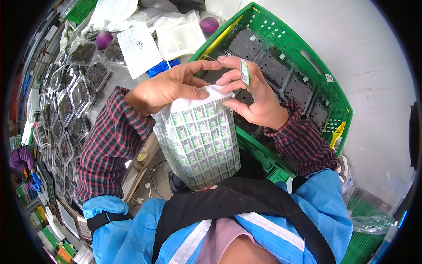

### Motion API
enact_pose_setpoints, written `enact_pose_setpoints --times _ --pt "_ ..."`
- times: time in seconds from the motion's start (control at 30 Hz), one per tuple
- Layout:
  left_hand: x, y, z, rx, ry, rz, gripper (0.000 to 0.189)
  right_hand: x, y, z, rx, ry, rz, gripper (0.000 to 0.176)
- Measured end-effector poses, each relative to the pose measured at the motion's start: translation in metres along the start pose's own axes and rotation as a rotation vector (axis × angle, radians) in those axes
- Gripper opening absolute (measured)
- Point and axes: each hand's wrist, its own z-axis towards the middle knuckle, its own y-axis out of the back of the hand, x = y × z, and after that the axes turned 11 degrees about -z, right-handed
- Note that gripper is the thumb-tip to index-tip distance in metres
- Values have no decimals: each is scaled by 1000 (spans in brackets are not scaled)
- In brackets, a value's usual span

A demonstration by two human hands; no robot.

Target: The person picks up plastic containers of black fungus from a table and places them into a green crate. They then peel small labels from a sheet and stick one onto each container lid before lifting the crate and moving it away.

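A sheet of small green-and-white labels (200, 141) hangs in front of my body, its blank white top edge bent over. My left hand (171, 86) grips that top edge, thumb on the front and the other fingers partly hidden behind. At the upper right corner, my right hand (257, 97) closes its thumb and a finger on the sheet's edge. One loose label (245, 72) clings to a raised finger of the right hand. Behind the hands stands a green crate (303, 53) holding dark clear-lidded boxes (274, 66), several of them bearing a small label.
Many clear plastic boxes (66, 108) are heaped on the left. Papers (138, 48), a blue cloth-like item (162, 68) and purple round objects (209, 25) lie at the back. Another person's blue-gloved hand (36, 181) shows at far left. A white wall (373, 88) borders the right.
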Motion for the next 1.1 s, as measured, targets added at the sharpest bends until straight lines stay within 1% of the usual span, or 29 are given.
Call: enact_pose_setpoints --times 0.07,0.17,0.27,0.3,0.33,0.4,0.43,0.47,0.53,0.57,0.63,0.67,0.73,0.77,0.8,0.87,0.9,0.93,1.0,1.03,1.1 --pt "0 0 -5 2 -17 -23 64 1 -4 3 -61 47 -16 105" --pt "3 4 -10 -30 -29 -7 63 4 -8 6 -82 51 -11 105" --pt "4 8 -13 -28 10 -57 59 5 -13 6 -42 62 -52 106" --pt "5 9 -14 -59 8 -48 58 0 -19 6 -82 144 -28 104" --pt "6 10 -16 -90 7 -39 57 1 -21 2 -81 143 -31 104" --pt "8 11 -22 -90 18 -73 60 4 -23 -4 -118 -261 383 76" --pt "9 11 -21 -143 12 -31 61 1 -13 0 -204 -271 537 76" --pt "9 13 -28 -190 3 13 62 -3 -7 5 -303 -330 521 85" --pt "14 23 -44 -212 1 -41 63 -36 -6 7 -453 -462 465 95" --pt "18 27 -50 -224 -10 -69 62 -59 -11 4 -462 -465 460 95" --pt "23 30 -60 -272 -28 -109 61 -100 -24 -6 -328 -598 345 100" --pt "24 29 -60 -269 -22 -105 61 -106 -33 -7 -281 -647 356 98" --pt "26 27 -64 -297 -73 -222 56 -110 -49 -10 -169 -631 210 92" --pt "26 30 -66 -295 -77 -193 56 -113 -50 -12 -109 -543 3 88" --pt "26 30 -67 -288 -68 -195 56 -117 -46 -16 -111 -554 0 88" --pt "24 30 -67 -329 -55 -103 56 -122 -24 -21 -298 -494 -189 85" --pt "24 34 -66 -333 -49 -57 56 -122 -10 -29 -317 -541 -96 84" --pt "25 34 -67 -315 -42 -59 56 -112 5 -38 -267 -637 101 83" --pt "26 33 -69 -338 -93 -141 56 -86 25 -58 -70 -767 290 82" --pt "26 33 -69 -337 -103 -128 55 -77 24 -66 -74 -776 279 82" --pt "23 32 -64 -320 -85 -113 56 -63 17 -83 204 -774 -9 81"
